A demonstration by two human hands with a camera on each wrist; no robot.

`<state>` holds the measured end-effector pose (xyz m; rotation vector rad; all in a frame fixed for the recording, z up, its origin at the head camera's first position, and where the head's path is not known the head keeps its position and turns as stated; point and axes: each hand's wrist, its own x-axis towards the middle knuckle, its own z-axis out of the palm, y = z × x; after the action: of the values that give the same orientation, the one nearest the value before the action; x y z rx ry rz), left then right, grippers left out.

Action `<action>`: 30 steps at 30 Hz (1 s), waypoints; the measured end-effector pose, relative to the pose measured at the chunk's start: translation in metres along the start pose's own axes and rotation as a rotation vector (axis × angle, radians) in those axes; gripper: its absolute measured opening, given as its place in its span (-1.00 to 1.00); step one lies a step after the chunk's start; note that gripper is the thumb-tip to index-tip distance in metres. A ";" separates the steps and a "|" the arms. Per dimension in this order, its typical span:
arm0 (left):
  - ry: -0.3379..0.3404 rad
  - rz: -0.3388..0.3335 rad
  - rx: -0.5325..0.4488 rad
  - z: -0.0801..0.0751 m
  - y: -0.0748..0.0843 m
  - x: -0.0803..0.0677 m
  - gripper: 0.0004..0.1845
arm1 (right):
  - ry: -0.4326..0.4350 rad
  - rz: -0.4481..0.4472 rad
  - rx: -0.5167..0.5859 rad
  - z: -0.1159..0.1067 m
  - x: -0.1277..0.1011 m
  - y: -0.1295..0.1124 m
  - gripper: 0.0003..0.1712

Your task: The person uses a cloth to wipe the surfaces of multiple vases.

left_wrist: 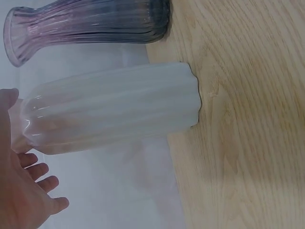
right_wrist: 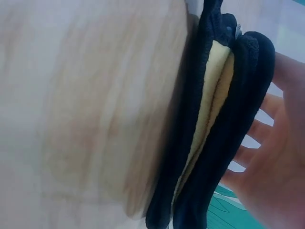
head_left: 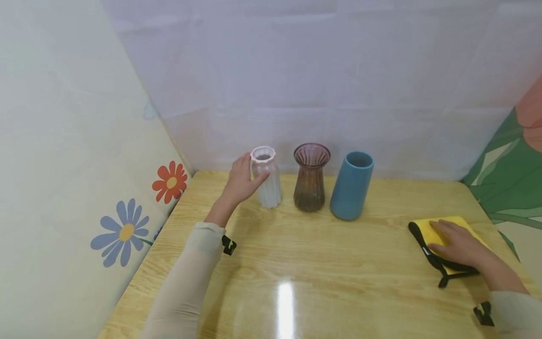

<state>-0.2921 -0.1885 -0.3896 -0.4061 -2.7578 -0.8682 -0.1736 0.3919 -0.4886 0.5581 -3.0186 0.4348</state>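
A white ribbed vase (head_left: 267,186) (left_wrist: 119,105) stands at the back of the wooden table (head_left: 296,263), leftmost of three. My left hand (head_left: 239,181) (left_wrist: 19,191) reaches around its neck: the thumb lies against the front, and the spread fingers sit behind, apart from the vase. To its right are a purple glass vase (head_left: 311,179) (left_wrist: 90,21) and a blue vase (head_left: 351,186). My right hand (head_left: 459,245) (right_wrist: 276,157) rests flat on a folded yellow cloth with a black edge (head_left: 459,222) (right_wrist: 209,95) at the table's right side.
A wall panel with painted flowers (head_left: 127,230) runs along the table's left edge. A white sheet hangs close behind the vases. A panel with green leaves (head_left: 508,183) closes off the right side. The three vases stand close together.
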 end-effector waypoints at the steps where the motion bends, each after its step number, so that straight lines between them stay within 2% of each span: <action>1: -0.003 -0.003 -0.001 0.000 0.000 0.000 -0.06 | -0.016 0.008 -0.007 -0.001 0.001 0.000 -0.24; 4: -0.007 -0.008 -0.010 0.000 0.000 0.001 -0.06 | -0.064 0.033 -0.024 -0.003 0.004 0.001 -0.21; 10: -0.017 -0.002 -0.018 0.001 -0.002 0.003 -0.09 | -0.104 0.031 -0.058 -0.005 0.009 0.002 -0.20; 18: -0.019 -0.003 -0.036 0.002 -0.004 0.005 -0.13 | -0.147 0.027 -0.034 -0.013 0.013 -0.002 -0.24; 30: -0.039 0.021 -0.015 0.004 -0.004 0.011 -0.20 | -0.136 0.079 -0.007 -0.015 0.014 -0.004 -0.30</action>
<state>-0.3044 -0.1867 -0.3917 -0.4585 -2.7793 -0.8855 -0.1860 0.3879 -0.4719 0.4886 -3.1796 0.4051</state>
